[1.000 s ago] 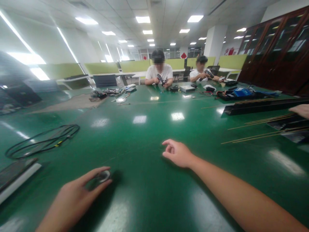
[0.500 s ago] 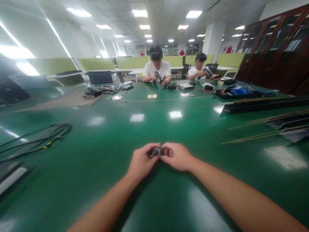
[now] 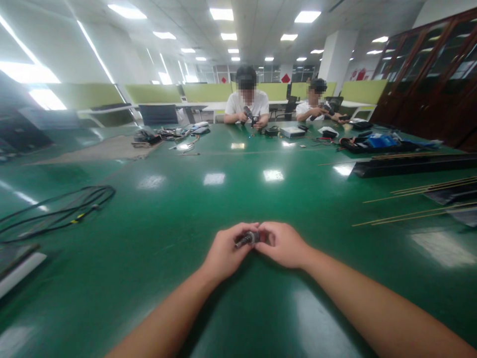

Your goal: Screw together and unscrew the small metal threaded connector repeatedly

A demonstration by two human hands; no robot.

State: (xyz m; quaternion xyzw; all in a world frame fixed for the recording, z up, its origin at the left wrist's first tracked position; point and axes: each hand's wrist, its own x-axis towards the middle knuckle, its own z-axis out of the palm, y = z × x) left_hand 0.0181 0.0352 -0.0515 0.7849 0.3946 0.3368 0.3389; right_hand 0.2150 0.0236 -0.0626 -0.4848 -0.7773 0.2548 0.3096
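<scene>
Two bare hands meet over a green tabletop, both grasping a small metal part low in the middle of the view. The left hand pinches it between thumb and fingers, its narrow, ridged end pointing out to the left, while the right hand closes thumb and curled fingers on the other end, which is mostly hidden. The part's exact type is too small to tell. To the left lies a loosely coiled black cable with a yellow tag, and nearer the wearer, a flat dark object with a pale edge. On the right, thin yellowish rods lie near a long black channel. Across the table, a person in a white shirt handles a dark tool, beside a pale flat box; a second person, farther right, also handles dark equipment, behind a blue bundle on the tabletop. Dark wooden cabinets stand at far right.
</scene>
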